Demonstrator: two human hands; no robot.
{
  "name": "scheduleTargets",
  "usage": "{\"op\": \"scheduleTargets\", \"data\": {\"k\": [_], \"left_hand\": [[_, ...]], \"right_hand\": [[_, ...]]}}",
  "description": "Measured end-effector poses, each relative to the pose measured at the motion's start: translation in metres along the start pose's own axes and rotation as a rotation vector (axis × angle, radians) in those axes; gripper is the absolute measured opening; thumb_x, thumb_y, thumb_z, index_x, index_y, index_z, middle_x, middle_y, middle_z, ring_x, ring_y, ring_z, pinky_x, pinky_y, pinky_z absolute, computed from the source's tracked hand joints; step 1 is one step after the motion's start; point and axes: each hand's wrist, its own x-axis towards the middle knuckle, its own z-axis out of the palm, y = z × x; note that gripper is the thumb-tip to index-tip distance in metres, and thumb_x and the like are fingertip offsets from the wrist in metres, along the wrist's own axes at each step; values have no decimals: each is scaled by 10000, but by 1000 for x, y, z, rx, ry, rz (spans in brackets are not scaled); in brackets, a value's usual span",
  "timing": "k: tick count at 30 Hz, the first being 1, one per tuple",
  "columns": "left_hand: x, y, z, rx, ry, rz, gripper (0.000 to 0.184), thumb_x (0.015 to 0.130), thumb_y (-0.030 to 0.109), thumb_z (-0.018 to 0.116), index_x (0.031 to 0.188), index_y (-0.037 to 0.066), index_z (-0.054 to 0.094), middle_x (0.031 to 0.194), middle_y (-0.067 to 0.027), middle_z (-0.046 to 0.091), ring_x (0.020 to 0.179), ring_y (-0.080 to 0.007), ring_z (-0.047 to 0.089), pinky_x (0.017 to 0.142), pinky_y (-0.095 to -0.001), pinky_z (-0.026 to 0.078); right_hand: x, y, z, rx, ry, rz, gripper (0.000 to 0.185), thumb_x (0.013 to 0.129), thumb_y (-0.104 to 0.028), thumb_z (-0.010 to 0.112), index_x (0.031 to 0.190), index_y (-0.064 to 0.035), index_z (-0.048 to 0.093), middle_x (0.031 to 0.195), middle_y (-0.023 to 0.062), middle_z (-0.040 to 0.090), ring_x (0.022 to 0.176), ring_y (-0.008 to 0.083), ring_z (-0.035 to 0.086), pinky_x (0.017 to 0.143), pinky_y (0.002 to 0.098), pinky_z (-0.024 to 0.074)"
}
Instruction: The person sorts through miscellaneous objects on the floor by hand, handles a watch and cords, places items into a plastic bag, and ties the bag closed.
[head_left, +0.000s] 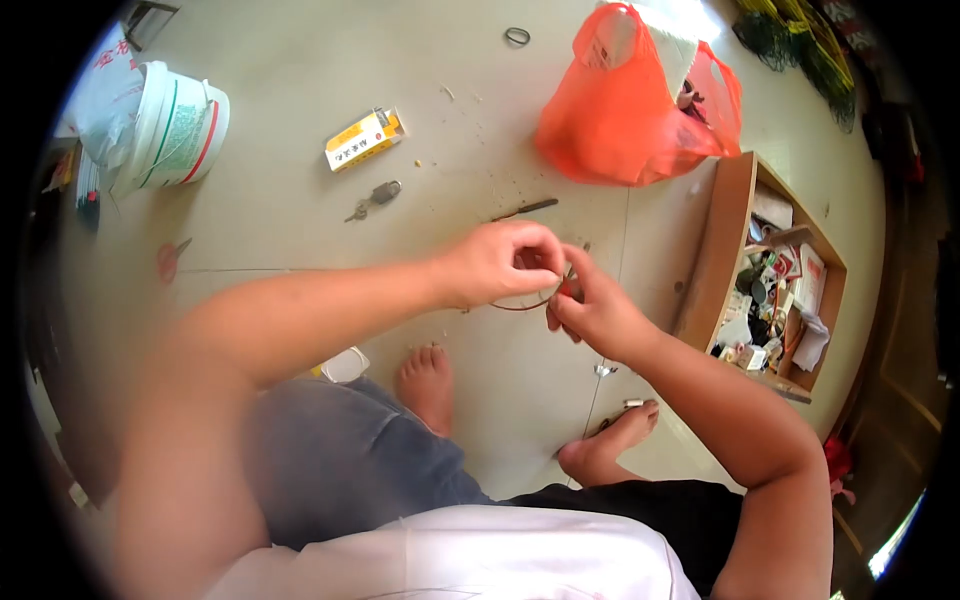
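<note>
My left hand (500,262) is curled in a pinch, thumb and index fingertips together beside my right hand; what they pinch is too small to make out. Fingers of my right hand (600,315) are bent around a thin reddish cord (520,307), which curves below my left hand. A small red part shows at the right fingertips. Behind my left hand, a dark slim tool (538,206) lies on the floor.
An open drawer (722,250) of small items stands right, beside a red plastic bag (610,130). Farther left are keys with a padlock (384,193), a yellow-white box (363,142), red-handled scissors (168,262) and a white bucket (180,128). Bare feet (426,388) are below.
</note>
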Motion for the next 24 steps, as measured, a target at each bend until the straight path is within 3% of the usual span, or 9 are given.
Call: {"op": "scheduleTargets", "data": {"k": [2,5,7,8,9,11,14,18,24], "left_hand": [[-1,23,10,304,-31,290,201,855,78,658,1051,73,614,964,-28,608,870,-113,593,773,-270,502],[-3,37,20,344,-117,433,254,855,66,653,1105,92,617,1022,-42,608,882,-147,604,783,-280,511],[-7,36,18,339,-56,469,246,859,64,646,1102,99,623,1045,-37,603,885,-150,601,783,-284,511],[-10,37,13,342,-4,519,240,863,62,638,1099,106,628,1068,-32,598,888,-154,599,783,-289,511],[-11,32,5,427,30,491,227,871,85,627,1096,116,634,1100,-28,591,895,-140,594,773,-294,505],[-17,19,-10,437,60,351,216,880,102,616,1094,117,637,1098,-30,594,898,-135,592,771,-291,501],[-19,-17,-28,461,163,204,204,886,135,599,1084,118,646,1049,-33,614,868,-146,609,761,-288,498],[-17,-38,-64,261,383,-41,200,897,146,575,1074,97,654,951,-21,651,809,-128,622,746,-284,496],[-27,-27,-141,322,638,-52,213,901,135,562,1088,79,646,991,-9,668,799,-91,612,752,-285,501]], "right_hand": [[-5,-8,-8,34,-298,106,172,892,-151,522,1024,-50,566,736,33,577,627,129,531,590,288,446],[-22,-13,-30,-53,-299,187,173,939,-228,519,912,-73,593,731,-17,525,638,78,490,560,252,423],[-42,-3,-77,124,-140,90,142,924,-231,553,955,-100,597,740,-55,493,623,43,438,534,211,374],[-55,5,-105,146,18,-108,139,902,-256,572,832,-147,523,670,-76,391,535,29,363,437,201,276],[-78,-1,-134,111,319,-29,161,891,-277,581,825,-158,495,668,-80,380,512,21,340,413,193,234],[-113,24,-204,124,653,-467,235,953,-337,558,817,-159,484,658,-78,356,486,10,278,400,188,208],[-167,14,-245,275,1154,-474,219,1022,-254,484,867,-110,541,657,-54,387,530,15,298,429,184,230],[-191,68,-281,-57,1310,-429,265,1019,-282,493,801,-132,498,611,-63,327,517,37,254,453,205,257],[-194,217,-360,-172,900,77,212,983,-294,542,868,-115,550,606,-36,440,485,69,401,451,252,323]]}}
